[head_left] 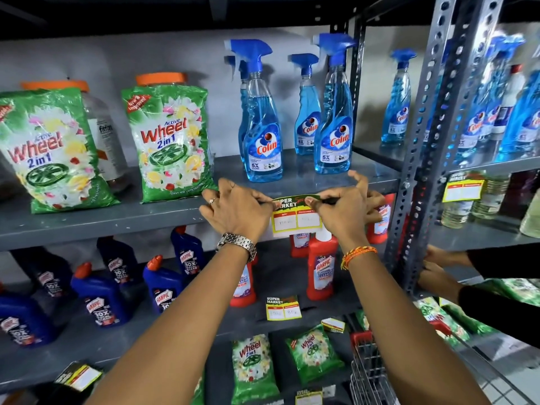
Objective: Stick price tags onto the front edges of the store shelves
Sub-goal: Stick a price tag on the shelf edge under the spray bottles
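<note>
On the front edge of the shelf point(117, 223), below the spray bottles point(263, 141): price tag point(296, 219) hangs. Left hand point(236, 211) at 9 o'clock, right hand point(342, 213) at 3, fingers pinched shut on its top strip. Advice: level it, press outward from centre.

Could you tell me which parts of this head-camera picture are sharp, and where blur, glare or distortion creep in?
Head view: the hands, left and right, and the price tag are sharp; its handwritten prices stay faint. The spray bottles at far right smear into blur, the shelf top shows a soft sheen, and the upright post leans from wide-angle distortion.
</note>
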`<control>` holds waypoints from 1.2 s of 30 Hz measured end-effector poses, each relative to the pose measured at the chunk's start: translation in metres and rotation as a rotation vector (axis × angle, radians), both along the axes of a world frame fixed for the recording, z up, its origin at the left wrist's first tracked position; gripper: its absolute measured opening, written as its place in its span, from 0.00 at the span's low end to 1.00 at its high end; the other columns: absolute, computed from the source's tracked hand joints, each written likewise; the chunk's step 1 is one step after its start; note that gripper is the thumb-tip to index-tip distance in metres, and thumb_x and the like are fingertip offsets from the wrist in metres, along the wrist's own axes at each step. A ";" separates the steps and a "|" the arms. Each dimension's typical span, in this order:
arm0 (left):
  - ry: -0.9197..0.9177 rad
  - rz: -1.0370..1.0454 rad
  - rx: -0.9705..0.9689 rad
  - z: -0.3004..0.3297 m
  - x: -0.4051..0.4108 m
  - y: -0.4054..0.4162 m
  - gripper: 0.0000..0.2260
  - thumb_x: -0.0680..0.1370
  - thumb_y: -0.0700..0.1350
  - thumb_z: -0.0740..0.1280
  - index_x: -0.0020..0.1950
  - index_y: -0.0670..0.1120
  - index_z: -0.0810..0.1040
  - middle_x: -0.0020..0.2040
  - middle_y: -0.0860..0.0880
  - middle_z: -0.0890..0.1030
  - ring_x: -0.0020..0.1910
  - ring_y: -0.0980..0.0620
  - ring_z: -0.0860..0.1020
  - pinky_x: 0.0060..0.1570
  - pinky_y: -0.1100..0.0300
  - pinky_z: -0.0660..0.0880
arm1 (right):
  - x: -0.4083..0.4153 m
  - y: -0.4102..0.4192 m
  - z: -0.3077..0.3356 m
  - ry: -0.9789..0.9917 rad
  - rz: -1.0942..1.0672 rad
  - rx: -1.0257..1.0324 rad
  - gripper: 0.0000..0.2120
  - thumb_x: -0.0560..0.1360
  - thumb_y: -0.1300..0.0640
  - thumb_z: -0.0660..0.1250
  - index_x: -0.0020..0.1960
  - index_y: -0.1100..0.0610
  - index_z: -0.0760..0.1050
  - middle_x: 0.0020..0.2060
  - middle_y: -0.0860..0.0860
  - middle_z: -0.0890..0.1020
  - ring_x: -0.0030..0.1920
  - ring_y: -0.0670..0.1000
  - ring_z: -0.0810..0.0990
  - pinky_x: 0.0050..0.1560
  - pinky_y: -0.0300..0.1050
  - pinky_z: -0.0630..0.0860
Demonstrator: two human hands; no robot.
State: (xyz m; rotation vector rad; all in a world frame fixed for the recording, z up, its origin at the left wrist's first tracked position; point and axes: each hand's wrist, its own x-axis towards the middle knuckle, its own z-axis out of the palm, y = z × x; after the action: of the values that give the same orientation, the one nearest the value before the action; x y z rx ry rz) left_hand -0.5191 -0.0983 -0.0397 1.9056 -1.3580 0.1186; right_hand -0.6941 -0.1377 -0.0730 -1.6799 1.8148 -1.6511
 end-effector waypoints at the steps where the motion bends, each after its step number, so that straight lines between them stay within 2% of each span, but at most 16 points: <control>1: -0.001 0.005 0.009 -0.001 0.000 -0.001 0.12 0.68 0.63 0.76 0.45 0.59 0.87 0.58 0.51 0.72 0.61 0.42 0.71 0.59 0.46 0.64 | 0.000 0.002 0.000 0.003 -0.003 0.005 0.15 0.60 0.44 0.81 0.26 0.35 0.75 0.73 0.46 0.66 0.72 0.59 0.61 0.65 0.62 0.66; 4: 0.013 0.006 0.016 -0.003 0.000 -0.002 0.14 0.67 0.65 0.76 0.46 0.59 0.88 0.58 0.51 0.72 0.61 0.43 0.72 0.59 0.46 0.65 | 0.002 0.007 0.001 0.016 -0.042 0.040 0.11 0.62 0.46 0.81 0.33 0.38 0.78 0.75 0.45 0.62 0.71 0.59 0.59 0.64 0.62 0.65; 11: 0.022 -0.004 0.036 -0.001 -0.001 -0.003 0.17 0.67 0.66 0.75 0.48 0.58 0.88 0.60 0.49 0.73 0.62 0.42 0.72 0.60 0.48 0.63 | 0.005 0.006 0.001 0.025 -0.070 0.028 0.08 0.64 0.45 0.80 0.40 0.45 0.85 0.76 0.46 0.62 0.70 0.60 0.58 0.62 0.60 0.64; 13: 0.026 -0.009 0.054 -0.001 0.001 -0.007 0.19 0.66 0.67 0.75 0.48 0.56 0.88 0.59 0.49 0.73 0.61 0.42 0.73 0.60 0.47 0.64 | 0.004 0.002 0.001 0.016 -0.064 0.008 0.07 0.64 0.46 0.80 0.40 0.45 0.85 0.76 0.47 0.63 0.71 0.60 0.59 0.63 0.60 0.64; 15: 0.020 -0.005 0.075 -0.001 0.003 -0.012 0.18 0.66 0.67 0.74 0.46 0.56 0.88 0.55 0.50 0.72 0.61 0.41 0.72 0.58 0.47 0.64 | 0.004 -0.003 -0.001 0.012 -0.056 0.014 0.07 0.64 0.45 0.80 0.35 0.41 0.82 0.74 0.47 0.66 0.71 0.58 0.58 0.62 0.56 0.61; 18: -0.024 0.041 0.087 -0.001 0.002 -0.016 0.17 0.67 0.64 0.71 0.45 0.54 0.87 0.49 0.52 0.69 0.60 0.42 0.70 0.52 0.49 0.59 | 0.004 -0.009 -0.004 0.027 -0.044 0.001 0.17 0.62 0.43 0.79 0.25 0.37 0.72 0.71 0.48 0.71 0.72 0.57 0.60 0.63 0.58 0.62; 22: -0.037 0.062 0.091 0.000 0.000 -0.018 0.15 0.67 0.63 0.70 0.44 0.54 0.86 0.48 0.53 0.70 0.60 0.42 0.70 0.51 0.49 0.58 | 0.006 -0.006 -0.003 0.047 -0.088 -0.022 0.11 0.64 0.44 0.78 0.30 0.38 0.77 0.71 0.47 0.69 0.72 0.58 0.59 0.62 0.61 0.62; 26: -0.051 0.037 0.096 0.003 -0.002 -0.015 0.12 0.66 0.62 0.73 0.40 0.57 0.87 0.51 0.53 0.72 0.62 0.40 0.71 0.54 0.47 0.61 | 0.007 -0.008 -0.008 0.035 -0.076 -0.057 0.16 0.63 0.44 0.76 0.24 0.36 0.71 0.68 0.49 0.73 0.73 0.58 0.61 0.63 0.66 0.65; 28: -0.068 0.047 0.087 0.003 -0.002 -0.015 0.12 0.65 0.62 0.73 0.41 0.57 0.87 0.53 0.52 0.75 0.62 0.40 0.71 0.56 0.46 0.63 | 0.008 -0.004 -0.007 0.022 -0.090 -0.061 0.16 0.63 0.45 0.77 0.25 0.37 0.71 0.69 0.49 0.72 0.72 0.59 0.62 0.62 0.66 0.67; 30: -0.087 0.061 0.085 0.004 -0.003 -0.015 0.13 0.65 0.63 0.74 0.42 0.57 0.87 0.54 0.51 0.76 0.63 0.40 0.70 0.56 0.46 0.63 | 0.010 0.002 -0.005 0.020 -0.112 -0.053 0.17 0.63 0.44 0.78 0.26 0.38 0.70 0.70 0.49 0.70 0.72 0.59 0.61 0.62 0.66 0.67; 36: -0.101 0.072 0.039 0.003 -0.006 -0.012 0.14 0.64 0.64 0.75 0.41 0.57 0.87 0.55 0.51 0.77 0.64 0.39 0.70 0.59 0.45 0.65 | 0.005 0.000 -0.002 -0.013 -0.124 -0.005 0.18 0.58 0.37 0.79 0.23 0.40 0.70 0.64 0.46 0.75 0.72 0.57 0.59 0.62 0.65 0.64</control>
State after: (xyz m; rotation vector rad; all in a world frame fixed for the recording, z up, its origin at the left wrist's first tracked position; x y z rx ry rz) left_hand -0.5256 -0.1107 -0.0369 2.0048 -1.3675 0.2282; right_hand -0.6894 -0.1378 -0.0746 -1.5842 1.9462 -1.7112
